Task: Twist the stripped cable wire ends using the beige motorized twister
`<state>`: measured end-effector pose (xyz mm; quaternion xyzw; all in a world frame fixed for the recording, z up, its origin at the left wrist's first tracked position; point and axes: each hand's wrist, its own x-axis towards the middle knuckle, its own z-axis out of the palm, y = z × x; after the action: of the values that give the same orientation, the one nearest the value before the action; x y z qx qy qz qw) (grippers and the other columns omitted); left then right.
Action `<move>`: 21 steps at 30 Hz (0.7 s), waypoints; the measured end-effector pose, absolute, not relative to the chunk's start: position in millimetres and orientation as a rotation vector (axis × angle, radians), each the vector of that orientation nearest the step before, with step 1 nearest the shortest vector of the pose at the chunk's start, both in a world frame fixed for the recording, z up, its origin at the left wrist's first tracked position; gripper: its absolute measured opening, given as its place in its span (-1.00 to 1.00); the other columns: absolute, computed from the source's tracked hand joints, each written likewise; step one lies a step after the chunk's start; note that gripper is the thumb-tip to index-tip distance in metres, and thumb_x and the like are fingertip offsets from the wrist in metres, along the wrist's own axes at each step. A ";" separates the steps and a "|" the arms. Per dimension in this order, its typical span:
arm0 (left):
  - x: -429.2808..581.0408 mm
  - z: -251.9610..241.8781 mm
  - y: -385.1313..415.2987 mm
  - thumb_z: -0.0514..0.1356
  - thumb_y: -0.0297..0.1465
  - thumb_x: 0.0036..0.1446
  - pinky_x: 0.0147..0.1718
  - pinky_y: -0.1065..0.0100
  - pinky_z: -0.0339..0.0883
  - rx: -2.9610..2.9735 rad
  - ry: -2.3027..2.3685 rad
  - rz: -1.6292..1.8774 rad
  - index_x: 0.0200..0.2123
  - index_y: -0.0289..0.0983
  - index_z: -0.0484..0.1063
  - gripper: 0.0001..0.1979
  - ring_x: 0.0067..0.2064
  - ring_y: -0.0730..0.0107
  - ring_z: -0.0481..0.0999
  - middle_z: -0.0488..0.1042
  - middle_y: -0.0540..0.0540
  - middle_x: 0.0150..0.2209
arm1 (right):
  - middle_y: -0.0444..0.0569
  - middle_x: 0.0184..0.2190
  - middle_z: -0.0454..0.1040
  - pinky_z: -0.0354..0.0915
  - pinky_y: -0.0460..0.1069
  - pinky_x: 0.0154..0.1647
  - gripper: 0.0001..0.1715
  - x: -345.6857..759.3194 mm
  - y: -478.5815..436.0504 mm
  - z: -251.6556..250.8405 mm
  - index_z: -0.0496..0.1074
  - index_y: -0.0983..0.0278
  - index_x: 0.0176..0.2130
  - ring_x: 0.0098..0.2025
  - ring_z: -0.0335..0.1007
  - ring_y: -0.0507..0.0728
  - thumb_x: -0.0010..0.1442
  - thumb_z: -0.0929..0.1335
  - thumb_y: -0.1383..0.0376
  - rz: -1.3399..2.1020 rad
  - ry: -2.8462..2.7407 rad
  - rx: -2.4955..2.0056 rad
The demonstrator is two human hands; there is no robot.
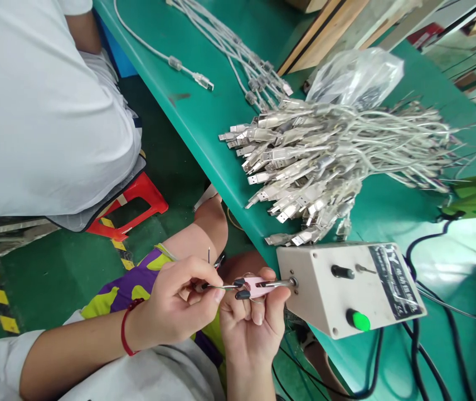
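Observation:
My left hand [179,298], with a red string bracelet at the wrist, pinches thin wires [228,287] between thumb and fingertips. The wires reach the black-tipped jaws of a pink clip [257,286]. More wire ends [218,262], one black, stick up behind the fingers. My right hand [252,323], palm up, grips the pink clip from both sides near its back end. This clip sits on a metal shaft [289,282] that comes out of a white machine box [309,289]. The far end of the wires is hidden by my left hand.
A large heap of USB cables [305,161] lies on the green table [204,133] beyond the box. A clear plastic bag [357,78] rests behind it. Black cords [416,345] trail right. A co-worker in white [45,111] sits left on a red stool [137,203].

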<state>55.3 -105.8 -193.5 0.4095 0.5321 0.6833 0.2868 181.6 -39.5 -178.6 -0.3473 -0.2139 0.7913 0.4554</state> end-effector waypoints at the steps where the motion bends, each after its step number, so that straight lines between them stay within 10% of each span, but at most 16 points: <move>1: 55.8 -194.0 -105.2 0.38 -0.54 0.34 -0.57 0.47 0.30 1.097 1.414 1.823 -0.19 -0.17 0.57 -0.86 -0.54 0.48 0.40 0.50 0.05 -0.47 | -0.44 -0.63 -0.31 -0.33 -0.10 -0.66 -0.63 181.6 -39.7 -178.3 0.71 0.06 -0.21 -0.61 -0.52 -0.06 0.28 0.71 -0.10 1.942 -0.536 -0.869; 16: 61.7 -198.5 -104.9 0.38 -0.52 0.37 -0.62 0.49 0.15 1.113 1.386 1.756 -0.19 -0.18 0.54 -0.87 -0.56 0.52 0.31 0.42 0.08 -0.47 | -0.40 -0.67 -0.18 -0.11 -0.15 -0.61 -0.50 183.6 -41.1 -184.8 0.76 0.05 -0.18 -0.57 -0.45 -0.04 0.31 0.61 -0.29 2.004 -0.666 -0.877; 21: 63.5 -199.3 -109.2 0.37 -0.52 0.40 -0.61 0.48 0.15 1.080 1.351 1.735 -0.16 -0.17 0.54 -0.87 -0.55 0.52 0.32 0.43 0.08 -0.45 | -0.23 -0.71 0.23 0.13 -0.09 -0.51 -0.20 219.1 -40.5 -176.0 0.80 0.20 0.01 -0.62 0.00 0.00 0.48 0.39 -0.39 1.962 -1.276 -1.012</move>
<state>63.5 -109.2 -199.3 0.4148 0.5187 0.6663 0.3390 219.1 -40.5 -176.0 -0.3798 -0.4788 0.7359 0.2915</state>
